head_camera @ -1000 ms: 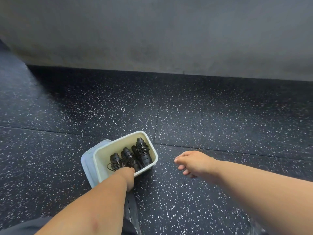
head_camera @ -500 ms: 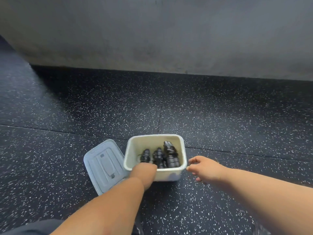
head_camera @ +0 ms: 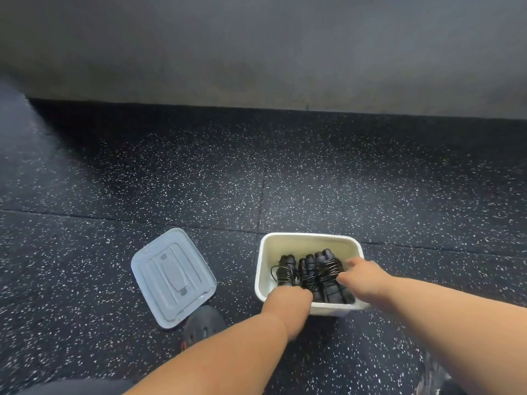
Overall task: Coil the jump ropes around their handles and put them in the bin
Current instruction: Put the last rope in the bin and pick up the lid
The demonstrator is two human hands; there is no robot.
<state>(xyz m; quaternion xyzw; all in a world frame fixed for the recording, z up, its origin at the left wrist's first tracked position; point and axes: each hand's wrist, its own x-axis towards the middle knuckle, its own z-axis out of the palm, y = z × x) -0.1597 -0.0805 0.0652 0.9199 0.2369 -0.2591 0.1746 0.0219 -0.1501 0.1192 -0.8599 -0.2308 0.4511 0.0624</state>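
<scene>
A cream plastic bin stands on the speckled black floor. Inside it lie three black jump ropes, each coiled around its handles, side by side. My left hand grips the bin's near rim at the left corner, with the fingers hooked inside. My right hand lies over the bin's right rim, thumb and fingers reaching in beside the rightmost rope; it hides that wall.
The bin's grey lid lies flat on the floor to the left, apart from the bin. A dark shoe shows just below the lid. A grey wall runs along the back.
The bin has slid right, off the lid, with my left hand on its rim. My right hand has come from the bare floor onto the bin's right rim.
</scene>
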